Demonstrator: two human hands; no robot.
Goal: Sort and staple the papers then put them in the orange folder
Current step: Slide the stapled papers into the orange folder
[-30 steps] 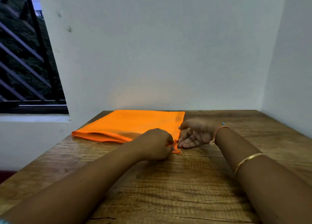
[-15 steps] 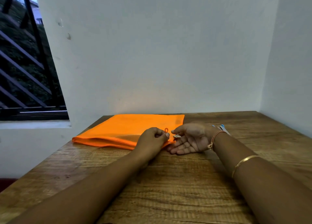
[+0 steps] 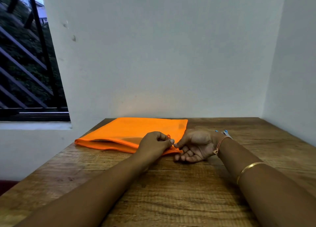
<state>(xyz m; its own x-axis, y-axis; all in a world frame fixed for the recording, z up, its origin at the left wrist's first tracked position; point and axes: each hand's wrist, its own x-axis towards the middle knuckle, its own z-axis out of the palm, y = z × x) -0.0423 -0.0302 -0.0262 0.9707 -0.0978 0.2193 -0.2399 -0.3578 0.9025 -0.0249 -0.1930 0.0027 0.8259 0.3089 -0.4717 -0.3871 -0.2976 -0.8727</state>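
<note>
- Folder (image 3: 136,129): orange, lying flat on the table (image 3: 171,201), towards the far edge and close to the wall (image 3: 162,55), left of centre.
- Its long near edge faces the person. Along the left part of that edge a dark slit shows where the two layers stand slightly apart.
- Left hand (image 3: 153,145): at the near right corner of the folder, knuckles up, fingers curled in. Thumb and forefinger pinch the zip pull (image 3: 169,136), whose small orange loop shows just above the fingers.
- Right hand (image 3: 196,145): just beside the left one, its outer edge down on the table and its palm turned towards the left hand. Thumb and forefinger pinch the folder's corner, right where the left thumb is, and the other fingers are loosely curled below.
- The two thumbs are touching or nearly so; I cannot tell which.
- Both forearms reach in from the near edge, low over the wood.
- Right arm: a thin cord (image 3: 220,142) round the wrist and a gold bangle (image 3: 249,167) further up the forearm.
- Behind the right wrist a small blue and white object (image 3: 225,133) lies on the table, mostly hidden and not identifiable.
- Window (image 3: 25,72) with dark slanted bars at far left, greenery behind it.
</note>
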